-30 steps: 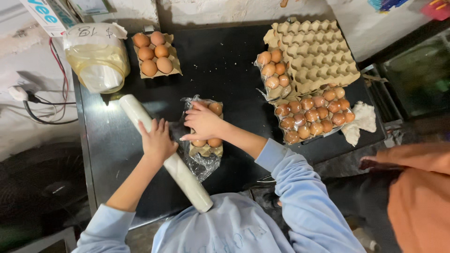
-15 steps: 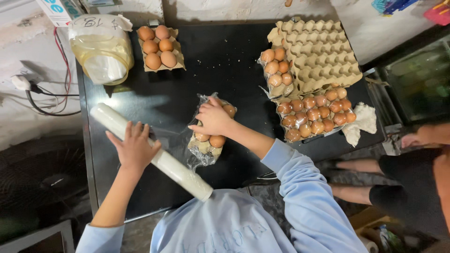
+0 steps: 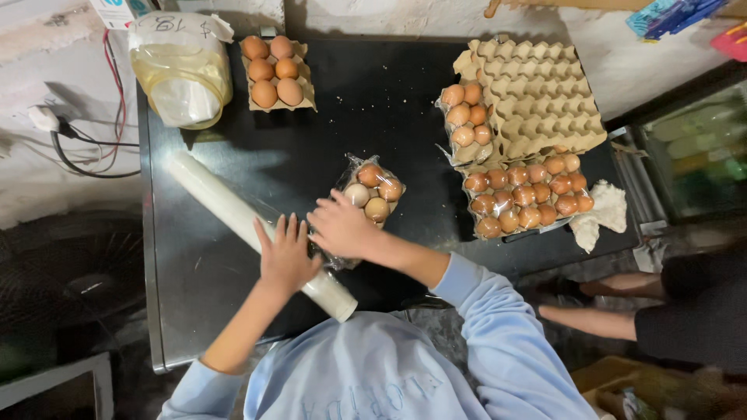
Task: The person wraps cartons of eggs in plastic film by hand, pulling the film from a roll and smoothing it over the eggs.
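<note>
My hands on the cling film and the small egg pack, seen from above.

My left hand (image 3: 285,257) lies flat, fingers spread, pressing on the long white roll of plastic wrap (image 3: 249,225) that slants across the black metal table (image 3: 373,101). My right hand (image 3: 341,228) is curled over the near edge of the small cardboard tray of brown eggs (image 3: 372,190) under clear film, just beside the roll; whether it is actually gripping the film, I cannot tell. A full flat of brown eggs (image 3: 525,194) sits to the right.

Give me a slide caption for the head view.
Left hand on cling-film roll, right hand on wrapped egg pack.
</note>
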